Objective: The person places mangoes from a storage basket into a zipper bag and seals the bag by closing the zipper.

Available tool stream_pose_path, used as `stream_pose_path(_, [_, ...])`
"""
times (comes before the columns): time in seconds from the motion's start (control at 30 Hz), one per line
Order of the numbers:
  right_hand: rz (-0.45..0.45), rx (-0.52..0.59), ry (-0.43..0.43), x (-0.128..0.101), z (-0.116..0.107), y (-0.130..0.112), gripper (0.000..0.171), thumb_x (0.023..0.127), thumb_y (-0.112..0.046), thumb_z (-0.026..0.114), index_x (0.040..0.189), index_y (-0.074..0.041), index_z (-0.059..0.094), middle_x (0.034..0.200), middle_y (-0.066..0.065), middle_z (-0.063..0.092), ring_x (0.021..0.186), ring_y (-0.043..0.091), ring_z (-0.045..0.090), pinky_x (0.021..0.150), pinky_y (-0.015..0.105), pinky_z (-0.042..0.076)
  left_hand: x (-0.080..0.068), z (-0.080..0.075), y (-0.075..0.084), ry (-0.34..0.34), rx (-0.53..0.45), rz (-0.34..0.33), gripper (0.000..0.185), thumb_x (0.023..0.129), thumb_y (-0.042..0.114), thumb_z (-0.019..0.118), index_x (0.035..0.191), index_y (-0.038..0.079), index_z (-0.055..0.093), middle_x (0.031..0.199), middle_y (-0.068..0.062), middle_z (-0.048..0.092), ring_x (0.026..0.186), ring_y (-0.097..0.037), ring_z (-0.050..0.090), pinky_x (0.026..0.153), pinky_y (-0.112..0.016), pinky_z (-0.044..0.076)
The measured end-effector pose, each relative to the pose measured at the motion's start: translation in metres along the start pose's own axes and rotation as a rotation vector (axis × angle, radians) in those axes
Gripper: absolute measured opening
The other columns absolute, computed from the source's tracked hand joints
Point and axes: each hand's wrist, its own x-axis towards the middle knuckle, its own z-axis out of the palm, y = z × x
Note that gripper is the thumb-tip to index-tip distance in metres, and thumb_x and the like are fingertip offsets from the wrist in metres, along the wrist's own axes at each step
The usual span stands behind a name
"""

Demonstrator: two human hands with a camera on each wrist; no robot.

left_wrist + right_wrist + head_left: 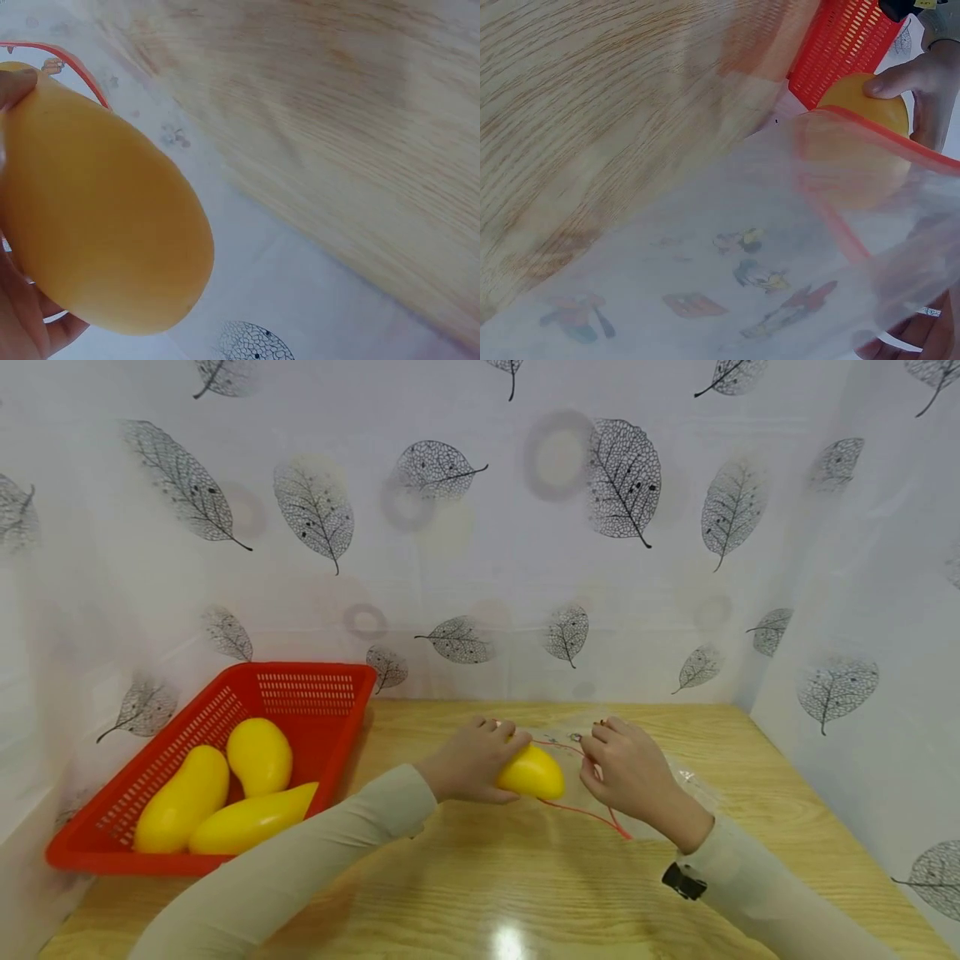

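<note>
Pale sheeting (487,560) printed with dark leaf skeletons hangs at twelve o'clock from me. Back down, my left hand (471,762), its forearm slanting toward eight o'clock, grasps a yellow fruit (534,774), thumb on the near side and fingers over the top. At three o'clock from that fruit, my right hand (626,768) has its fingers curled on the red-edged mouth of a clear bag (630,300), forearm toward four. Only the right wrist view makes out the bag's cartoon prints; it shows the fruit partly through the film, though whether inside or behind I cannot tell. Left wrist shows its rounded end bare. Beneath lies a wood-grained table (420,893), with a glare spot near six o'clock; at nine, a red basket (120,862) holds three more yellow fruits (258,758).
</note>
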Motion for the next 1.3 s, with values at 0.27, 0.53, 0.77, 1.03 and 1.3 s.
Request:
stream_pose_path(0.27, [-0.008,0.01,0.016,0.001,0.0,-0.001,0.011,0.068,-0.008,0.06,0.062,-0.011,0.052,0.058,0.0,0.045,0.058,0.014,0.033,0.053,0.024,0.028,0.007,0.004,0.011,0.014,0.001,0.017,0.065,0.077,0.059,0.061,0.124,0.017,0.046,0.106,-0.003,0.057,0.086,-0.017,0.057,0.081,-0.033,0.046])
stream_pose_path(0.53, [-0.008,0.004,0.011,0.001,0.0,-0.001,0.012,0.069,-0.008,0.062,0.063,-0.011,0.052,0.058,0.0,0.047,0.057,0.014,0.034,0.053,0.024,0.03,0.009,0.009,0.018,0.052,0.025,0.015,0.069,0.077,0.061,0.059,0.128,0.016,0.047,0.108,-0.003,0.058,0.089,-0.019,0.059,0.085,-0.035,0.048])
stream_pose_path(0.77, [-0.004,0.005,0.016,0.002,0.0,-0.001,0.014,0.069,-0.008,0.062,0.062,-0.011,0.051,0.057,0.0,0.048,0.056,0.013,0.032,0.052,0.023,0.028,0.009,0.013,0.024,0.135,0.047,0.017,0.069,0.078,0.064,0.057,0.126,0.015,0.049,0.108,-0.003,0.057,0.087,-0.018,0.061,0.08,-0.032,0.05])
stream_pose_path(1.03, [0.007,0.008,0.011,0.001,0.0,-0.001,0.015,0.069,-0.008,0.063,0.061,-0.011,0.05,0.056,0.0,0.046,0.056,0.012,0.03,0.053,0.023,0.027,0.01,0.015,0.03,0.169,0.068,0.032,0.069,0.077,0.063,0.058,0.126,0.015,0.05,0.11,-0.003,0.056,0.085,-0.017,0.059,0.079,-0.03,0.048])
stream_pose_path(1.3, [0.016,0.009,0.019,0.0,0.001,0.002,0.012,0.069,-0.007,0.062,0.062,-0.009,0.052,0.057,0.001,0.049,0.056,0.014,0.036,0.054,0.026,0.035,0.01,0.013,0.034,0.151,0.064,0.045,0.071,0.077,0.064,0.058,0.128,0.014,0.05,0.109,-0.003,0.056,0.084,-0.016,0.059,0.079,-0.03,0.05])
